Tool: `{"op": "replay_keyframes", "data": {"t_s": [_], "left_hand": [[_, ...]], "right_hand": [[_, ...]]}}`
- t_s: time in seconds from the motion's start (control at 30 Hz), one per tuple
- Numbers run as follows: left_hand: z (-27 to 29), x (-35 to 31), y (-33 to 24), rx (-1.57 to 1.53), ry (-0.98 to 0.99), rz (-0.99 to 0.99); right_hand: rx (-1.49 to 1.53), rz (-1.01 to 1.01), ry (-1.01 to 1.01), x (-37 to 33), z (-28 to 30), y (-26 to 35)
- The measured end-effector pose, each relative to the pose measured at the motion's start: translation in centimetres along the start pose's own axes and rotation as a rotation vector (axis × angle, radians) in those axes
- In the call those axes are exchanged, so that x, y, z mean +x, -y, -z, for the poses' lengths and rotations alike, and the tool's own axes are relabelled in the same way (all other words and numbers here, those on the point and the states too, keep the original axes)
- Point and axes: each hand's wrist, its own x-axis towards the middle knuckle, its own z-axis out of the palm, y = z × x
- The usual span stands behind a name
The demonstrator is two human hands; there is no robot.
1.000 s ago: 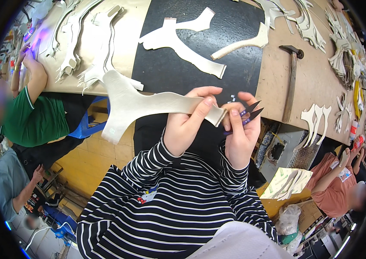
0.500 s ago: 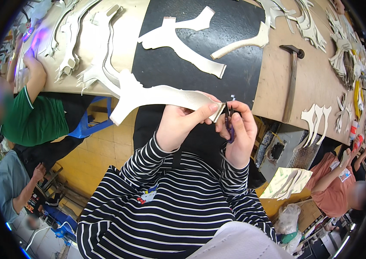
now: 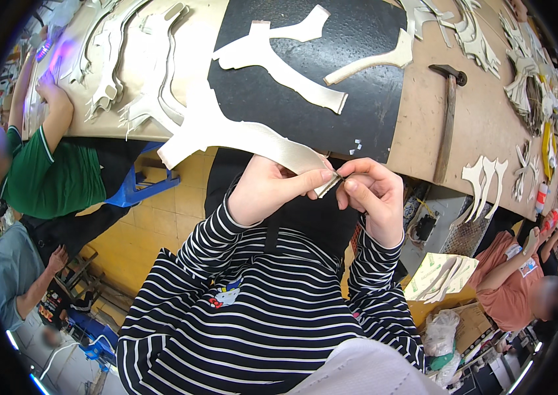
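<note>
My left hand [image 3: 262, 192] is closed on the narrow end of a cream-white, branched, leather-like piece [image 3: 239, 135], thumb on top. The rest of the piece stretches up and left over the table edge. The thumb and forefinger of my right hand [image 3: 379, 197] are pinched together at the dark edge of that same end. What they grip is too small to make out, and the purple-handled snips do not show clearly. Past my hands, a similar branched piece [image 3: 269, 56] and a curved white strip [image 3: 377, 60] lie on a black mat [image 3: 374, 99].
Tiny white scraps [image 3: 356, 146] lie on the mat near its front edge. A hammer [image 3: 448, 118] rests on the table at right, near several white strips [image 3: 483, 184]. More cut pieces [image 3: 157, 66] lie at left. A person in a green shirt [image 3: 55, 171] sits left of a blue stool [image 3: 137, 187].
The snips seen in my right hand are no longer clearly visible; its fingers now pinch at the piece's end. Both hands and the piece's held end have come slightly lower.
</note>
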Motion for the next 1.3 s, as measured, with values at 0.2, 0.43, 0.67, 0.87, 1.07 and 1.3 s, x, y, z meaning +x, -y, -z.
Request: {"op": "replay_keyframes", "data": {"t_s": [0.2,0.43,0.67,0.87,1.07,1.3], "left_hand": [[0.42,-0.14,-0.13,0.025,0.044,0.056],[0.41,-0.23,-0.34,0.043,0.067,0.064],[0.53,-0.22,-0.63,0.067,0.080,0.026],[0.67,-0.10,-0.81,0.064,0.102,0.016],[0.79,-0.11,-0.70,0.058,0.106,0.035],[1.03,0.01,-0.86,0.067,0.126,0.026]], "right_hand": [[-0.028,-0.015,0.001,-0.14,0.16,-0.10],[0.043,-0.015,0.058,0.03,0.49,-0.26],[0.042,0.022,0.070,0.00,0.08,-0.05],[0.017,0.011,0.068,0.20,0.21,0.07],[-0.022,-0.010,0.078,0.26,0.49,0.15],[-0.002,-0.036,0.089,0.41,0.70,0.20]]}}
